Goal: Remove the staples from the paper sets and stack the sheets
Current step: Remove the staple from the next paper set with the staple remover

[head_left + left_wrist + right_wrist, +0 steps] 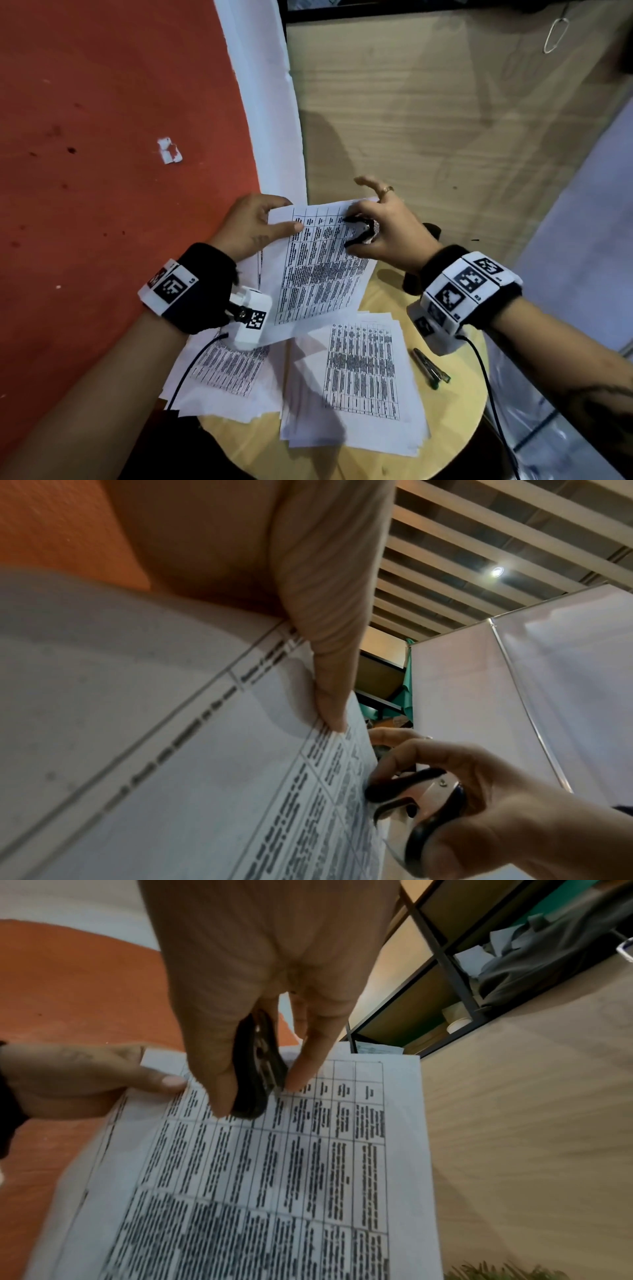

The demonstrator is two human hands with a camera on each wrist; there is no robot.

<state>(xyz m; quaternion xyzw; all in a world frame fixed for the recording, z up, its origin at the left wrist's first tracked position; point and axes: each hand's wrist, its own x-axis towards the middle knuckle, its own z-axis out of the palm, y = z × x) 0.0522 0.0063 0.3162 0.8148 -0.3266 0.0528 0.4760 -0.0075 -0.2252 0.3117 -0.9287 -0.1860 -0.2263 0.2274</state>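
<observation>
**Head view: staple remover at the top edge of a held paper set**

At frame centre the left hand (251,226) pinches the paper set (318,267) at its upper left corner, thumb on top, lifting it above the round wooden table (459,387). The right hand (383,229) grips a black staple remover (359,230) between thumb and fingers, its claws against the sheet's top edge. Loose printed sheets (359,373) lie below, lower centre; a pen (431,368) sits just right of them.

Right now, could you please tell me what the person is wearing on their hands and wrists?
Each wrist carries a black band with white blocks printed in black square codes: left band, right band. A black cable leaves the left camera. The right hand wears a ring.
</observation>
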